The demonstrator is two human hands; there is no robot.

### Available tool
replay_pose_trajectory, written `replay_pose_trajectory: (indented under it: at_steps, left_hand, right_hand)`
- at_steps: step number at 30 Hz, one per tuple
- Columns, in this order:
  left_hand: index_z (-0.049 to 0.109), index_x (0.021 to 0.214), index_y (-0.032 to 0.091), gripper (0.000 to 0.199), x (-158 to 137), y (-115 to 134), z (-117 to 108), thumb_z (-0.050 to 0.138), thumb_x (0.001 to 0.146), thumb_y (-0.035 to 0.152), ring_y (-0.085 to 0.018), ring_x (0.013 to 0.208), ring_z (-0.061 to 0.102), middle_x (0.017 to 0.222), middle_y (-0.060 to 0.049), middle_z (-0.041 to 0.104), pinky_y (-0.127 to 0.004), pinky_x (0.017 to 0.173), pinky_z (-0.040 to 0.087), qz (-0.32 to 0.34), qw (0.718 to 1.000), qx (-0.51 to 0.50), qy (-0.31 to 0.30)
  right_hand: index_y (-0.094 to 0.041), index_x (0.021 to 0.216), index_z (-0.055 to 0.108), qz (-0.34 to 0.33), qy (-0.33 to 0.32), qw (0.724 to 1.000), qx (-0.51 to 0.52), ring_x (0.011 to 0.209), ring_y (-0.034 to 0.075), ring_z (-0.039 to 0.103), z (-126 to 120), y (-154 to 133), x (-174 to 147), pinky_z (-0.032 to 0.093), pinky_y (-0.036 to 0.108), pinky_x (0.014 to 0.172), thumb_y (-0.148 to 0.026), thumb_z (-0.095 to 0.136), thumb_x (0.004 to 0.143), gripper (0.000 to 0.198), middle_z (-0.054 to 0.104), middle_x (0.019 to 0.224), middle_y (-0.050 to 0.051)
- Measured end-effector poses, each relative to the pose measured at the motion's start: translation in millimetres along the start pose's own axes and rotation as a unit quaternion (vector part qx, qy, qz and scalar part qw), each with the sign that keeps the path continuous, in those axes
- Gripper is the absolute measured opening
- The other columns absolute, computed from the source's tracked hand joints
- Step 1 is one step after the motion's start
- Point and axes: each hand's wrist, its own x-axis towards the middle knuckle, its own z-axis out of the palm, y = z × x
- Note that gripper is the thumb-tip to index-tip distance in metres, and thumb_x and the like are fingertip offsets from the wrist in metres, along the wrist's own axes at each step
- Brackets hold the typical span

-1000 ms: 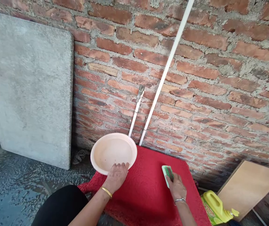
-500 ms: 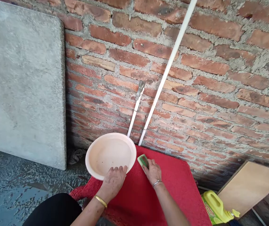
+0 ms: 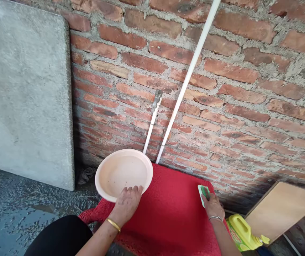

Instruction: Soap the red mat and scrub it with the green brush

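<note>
A pale pink basin (image 3: 122, 170) stands tilted on the left end of a red cloth (image 3: 173, 209). My left hand (image 3: 128, 202), with a gold bangle at the wrist, is closed over the basin's near rim. My right hand (image 3: 214, 207), wearing a silver bangle, grips a scrub brush (image 3: 203, 193) at the cloth's right side. The brush has a pale green body, and darker green bristles show. My right palm and fingers hide part of it. What lies beneath the cloth is mostly covered.
A brick wall (image 3: 237, 96) rises behind, with a long white pipe (image 3: 188, 80) and a short tapped pipe (image 3: 152, 122). A grey slab (image 3: 26, 96) leans at left above wet floor (image 3: 16, 213). At right are a yellow jug (image 3: 244, 231) and a tan board (image 3: 283, 209).
My right hand has moved the scrub brush rightward across the red cloth, from near the basin to the cloth's far right side. My left hand stays on the basin rim.
</note>
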Motion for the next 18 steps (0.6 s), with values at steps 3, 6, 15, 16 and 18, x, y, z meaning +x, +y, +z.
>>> replay_pose_trajectory:
  at_steps: [3,6,15,16,18]
  left_hand:
    - [0.066,0.116,0.017,0.028,-0.7,-0.1,-1.4,0.046,0.097,0.01,-0.028,0.083,0.071,0.091,-0.01,0.07,-0.043,0.075,0.054,0.001,1.0,0.002,0.0]
    - [0.066,0.116,0.018,0.028,-1.2,-0.7,-0.5,0.046,0.097,0.01,-0.028,0.083,0.071,0.091,-0.01,0.07,-0.043,0.075,0.054,0.003,1.0,0.003,0.003]
    - [0.066,0.109,0.019,0.024,-2.3,-2.2,3.8,0.05,0.095,0.01,-0.026,0.08,0.07,0.088,-0.009,0.07,-0.04,0.073,0.051,-0.004,1.0,-0.007,0.01]
    - [0.066,0.109,0.02,0.023,-2.4,-2.2,4.2,0.05,0.095,0.01,-0.026,0.08,0.07,0.088,-0.008,0.07,-0.04,0.073,0.051,-0.004,1.0,-0.01,0.006]
    - [0.065,0.11,0.02,0.023,-2.9,-2.3,5.7,0.051,0.095,0.011,-0.026,0.079,0.069,0.088,-0.008,0.07,-0.04,0.072,0.05,-0.002,1.0,-0.015,0.008]
  right_hand:
    - [-0.016,0.133,0.058,-0.053,0.003,0.998,0.017,0.106,0.029,0.071,6.5,-38.7,-8.9,0.055,0.039,0.085,-0.047,0.04,0.098,0.051,0.064,0.133,0.018]
    - [-0.022,0.131,0.059,-0.135,0.005,0.99,0.036,0.099,0.025,0.071,13.9,-96.1,-24.6,0.053,0.035,0.084,-0.048,0.044,0.098,0.045,0.065,0.13,0.012]
    - [-0.026,0.128,0.061,-0.326,-0.002,0.944,0.054,0.111,0.023,0.065,31.1,-219.4,-73.8,0.044,0.033,0.097,-0.051,0.052,0.096,0.042,0.066,0.125,0.007]
    - [-0.026,0.128,0.061,-0.324,-0.004,0.945,0.051,0.111,0.023,0.065,32.2,-218.4,-70.6,0.044,0.033,0.097,-0.051,0.052,0.096,0.042,0.066,0.125,0.007]
    - [-0.026,0.13,0.06,-0.301,-0.007,0.953,0.042,0.111,0.023,0.065,32.9,-205.3,-56.6,0.045,0.033,0.098,-0.05,0.05,0.097,0.042,0.066,0.126,0.007]
